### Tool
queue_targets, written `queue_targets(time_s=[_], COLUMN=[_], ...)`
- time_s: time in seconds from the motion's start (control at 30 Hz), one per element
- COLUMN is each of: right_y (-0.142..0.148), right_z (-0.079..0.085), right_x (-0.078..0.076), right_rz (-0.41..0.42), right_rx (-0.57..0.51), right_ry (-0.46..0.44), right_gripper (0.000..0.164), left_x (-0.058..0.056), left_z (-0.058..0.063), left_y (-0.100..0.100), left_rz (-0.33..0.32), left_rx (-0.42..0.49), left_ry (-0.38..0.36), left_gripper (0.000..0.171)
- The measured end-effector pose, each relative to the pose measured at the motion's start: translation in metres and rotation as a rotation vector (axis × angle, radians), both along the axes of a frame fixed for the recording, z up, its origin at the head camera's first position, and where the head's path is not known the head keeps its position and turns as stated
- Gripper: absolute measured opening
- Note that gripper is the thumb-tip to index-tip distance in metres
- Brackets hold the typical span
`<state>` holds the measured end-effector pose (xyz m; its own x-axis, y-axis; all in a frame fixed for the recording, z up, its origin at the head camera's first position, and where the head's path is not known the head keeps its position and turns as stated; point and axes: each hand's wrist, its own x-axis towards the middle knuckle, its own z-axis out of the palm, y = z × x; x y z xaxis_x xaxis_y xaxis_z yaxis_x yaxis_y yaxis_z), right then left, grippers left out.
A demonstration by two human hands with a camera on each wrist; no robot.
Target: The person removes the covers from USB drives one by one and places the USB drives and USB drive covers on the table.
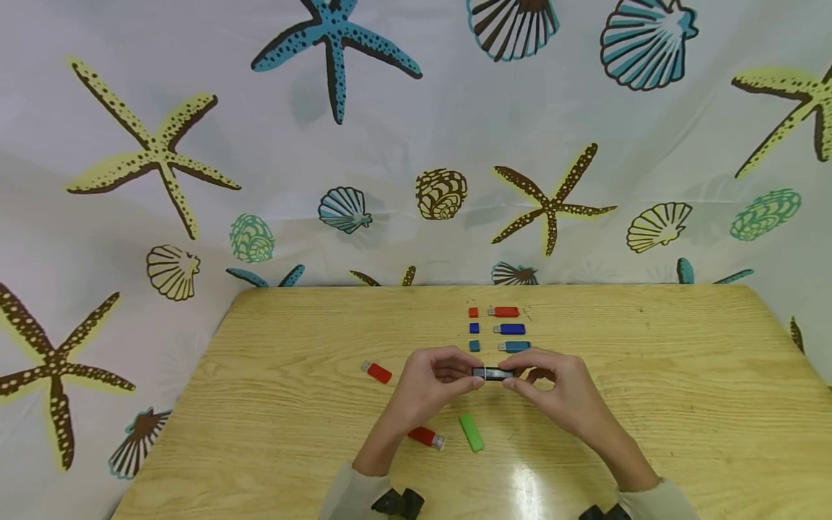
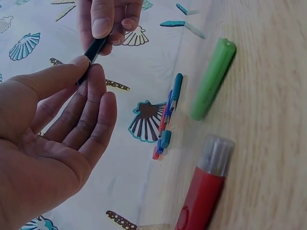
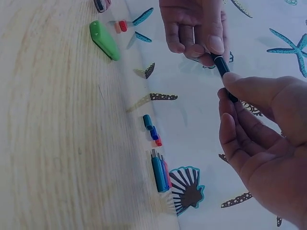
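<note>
A black USB stick [image 1: 499, 374] is held level above the table between both hands, a thin pale line crossing it near its left end. My left hand [image 1: 425, 383] pinches the short black cap [image 1: 478, 372] on that end between thumb and fingers. On the other end, the thumb and fingers of my right hand [image 1: 562, 390] grip the longer body. The left wrist view shows the two thumbs close together along the stick [image 2: 96, 48]. Fingertips cover parts of both ends.
Behind the hands lie uncapped red [image 1: 504, 312], blue [image 1: 510, 329] and teal [image 1: 516, 347] USB sticks, each with its small cap to the left. A red stick [image 1: 378, 373] lies left, another red stick [image 1: 424, 436] and a green stick [image 1: 471, 432] nearer. Patterned cloth [image 1: 390, 245] hangs behind the table.
</note>
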<state>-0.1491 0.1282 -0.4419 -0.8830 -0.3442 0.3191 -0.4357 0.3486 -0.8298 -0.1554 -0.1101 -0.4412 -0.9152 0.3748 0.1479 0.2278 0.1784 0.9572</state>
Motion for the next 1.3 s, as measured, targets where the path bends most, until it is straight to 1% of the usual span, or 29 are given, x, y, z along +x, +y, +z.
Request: queue_targets(time_s=[0.2,0.4,0.6,0.83,1.07,1.3], right_y=[0.001,0.001,0.002,0.004,0.006,0.007], right_z=[0.001,0.003,0.002,0.002,0.003,0.003], right_x=[0.000,0.001,0.002,0.002,0.001,0.001], right_rz=[0.009,0.011,0.014,0.041,0.057,0.067], right_rx=[-0.012,-0.025,-0.036,-0.088,-0.116,-0.131], right_ry=[0.003,0.000,-0.012,-0.034,-0.057,-0.060], right_gripper=[0.017,0.017,0.016,0.016,0.017,0.017], left_x=[-0.001,0.000,0.002,0.001,0.002,0.004], left_z=[0.000,0.000,0.003,0.005,0.008,0.012], left_y=[0.000,-0.001,-0.001,-0.001,-0.001,-0.001], left_rz=[-0.010,-0.005,-0.001,0.005,0.003,0.004], left_rx=[0.005,0.019,0.018,0.016,0.017,0.011], left_ry=[-0.011,-0.012,-0.022,-0.024,-0.033,-0.031], left_gripper=[0.017,0.018,0.019,0.018,0.016,0.016])
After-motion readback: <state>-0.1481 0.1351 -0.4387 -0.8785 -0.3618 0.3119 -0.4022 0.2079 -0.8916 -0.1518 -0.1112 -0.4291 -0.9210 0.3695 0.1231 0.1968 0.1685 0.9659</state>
